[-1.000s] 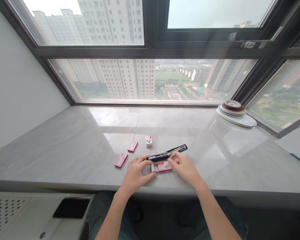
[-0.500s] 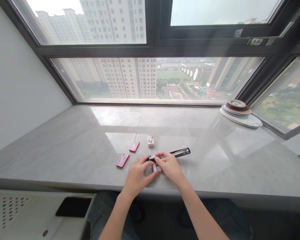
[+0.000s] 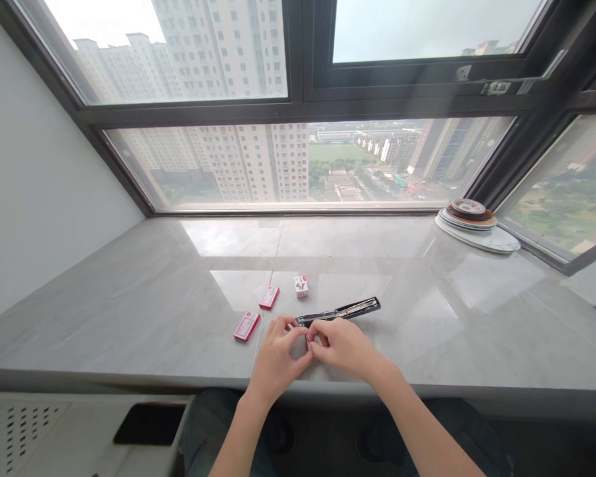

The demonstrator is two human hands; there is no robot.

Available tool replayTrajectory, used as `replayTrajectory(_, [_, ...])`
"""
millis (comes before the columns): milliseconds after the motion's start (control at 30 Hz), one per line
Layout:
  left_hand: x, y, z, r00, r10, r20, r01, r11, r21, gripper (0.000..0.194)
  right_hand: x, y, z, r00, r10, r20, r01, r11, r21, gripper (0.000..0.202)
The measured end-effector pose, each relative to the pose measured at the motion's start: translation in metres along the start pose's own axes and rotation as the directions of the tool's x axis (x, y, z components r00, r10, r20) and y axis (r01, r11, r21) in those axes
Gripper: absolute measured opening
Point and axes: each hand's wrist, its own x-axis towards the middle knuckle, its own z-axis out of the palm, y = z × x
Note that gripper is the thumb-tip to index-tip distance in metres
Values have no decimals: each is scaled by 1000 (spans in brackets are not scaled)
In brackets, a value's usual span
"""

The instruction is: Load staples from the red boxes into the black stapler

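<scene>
An opened black stapler [image 3: 359, 307] lies on the grey marble sill, slanting up to the right behind my hands. My left hand [image 3: 279, 352] is curled at the stapler's left end, thumb and fingers closing toward a small pink-and-white box [image 3: 308, 342] that is mostly hidden. Against the same box, my right hand [image 3: 338, 343] is pinched, its fingertips meeting the left thumb; what they hold is too small to make out. Two pink-and-white boxes, one [image 3: 247, 326] nearer and one [image 3: 269, 297] farther, lie to the left. A small white box [image 3: 301, 286] stands behind the stapler.
A stack of plates [image 3: 469, 222] sits at the back right corner by the window. Below the sill's front edge at the left is a white perforated surface [image 3: 49, 444] with a black flat object [image 3: 149, 424] on it.
My right hand has come off the stapler and moved down to the small box, fingers now curled. My left hand has shifted slightly too. The view has tilted slightly.
</scene>
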Motion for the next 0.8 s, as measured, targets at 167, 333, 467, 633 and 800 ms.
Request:
replayTrajectory(167, [3, -4, 1, 997, 28, 77, -28, 1000, -2, 24, -10, 6, 2, 1000, 26, 15, -26, 999, -44, 7])
replayTrajectory(333, [4, -3, -2, 997, 17, 77, -14, 999, -41, 22, -29, 21, -12, 996, 85, -12, -84, 995, 58, 12])
replayTrajectory(467, [5, 2, -5, 998, 3, 70, 0, 999, -49, 16, -44, 42, -21, 978, 205, -47, -199, 974, 105, 24])
replayTrajectory(633, [8, 4, 5, 996, -87, 13, 87, 996, -27, 18, -42, 41, -7, 979, 204, -24, -201, 975, 99, 6])
replayTrajectory(800, [5, 8, 10, 996, -82, -33, 80, 996, -35, 26, -40, 35, -2, 969, 247, -1, -246, 968, 52, 9])
